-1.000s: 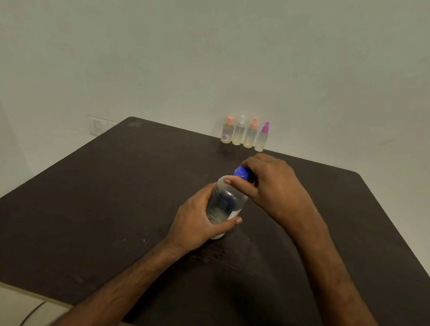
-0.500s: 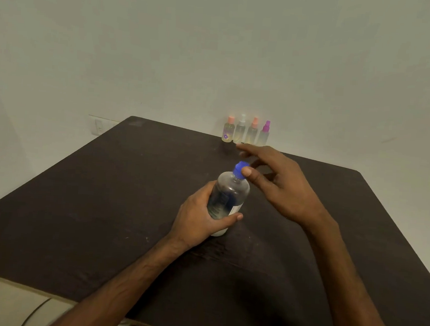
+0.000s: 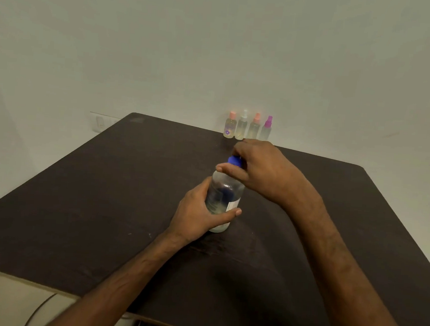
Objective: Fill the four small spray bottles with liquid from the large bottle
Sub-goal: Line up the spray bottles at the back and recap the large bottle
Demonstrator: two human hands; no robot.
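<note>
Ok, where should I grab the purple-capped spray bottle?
Take the purple-capped bottle by its body, coming from the right and front: it stands upright at the row's end, wall behind, an orange-capped bottle close on its left.

The clear large bottle [image 3: 225, 192] stood upright at centre, blue cap [image 3: 234, 161] on. Four small spray bottles [image 3: 241, 129] stood in a row far behind it, capped pink, white, pink, purple.
</note>
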